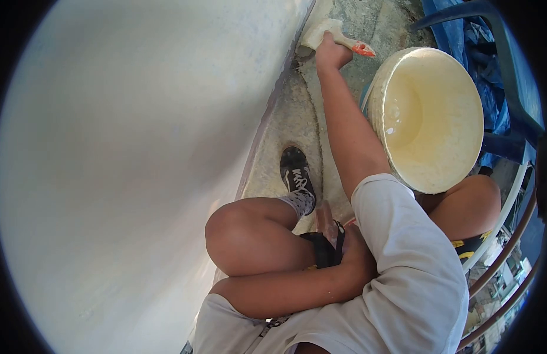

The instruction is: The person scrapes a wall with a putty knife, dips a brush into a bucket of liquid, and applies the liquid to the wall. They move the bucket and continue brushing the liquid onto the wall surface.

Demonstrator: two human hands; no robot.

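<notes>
My right hand (pixel 334 54) is stretched forward, its fingers wrapped round a wide paintbrush (pixel 348 41) with a pale, paint-coated head and a red-tipped handle. The bristles lie close to the bottom edge of a white wall (pixel 137 147). Just right of my forearm a large round bucket (pixel 447 141), coated inside with cream-coloured paint, leans with its mouth toward me; small shiny patches show inside. Across my lap reaches my left arm, and the left hand (pixel 351 236) is by my knees near a black strap. Its fingers are mostly hidden, so I cannot tell what it holds.
Rough concrete floor (pixel 297 112) runs along the wall, with my black shoe (pixel 295 171) on it. A dark blue plastic chair (pixel 515 76) and blue sheeting (pixel 492 112) stand beyond the bucket. Curved railings (pixel 503 259) edge the right side, with buildings far below.
</notes>
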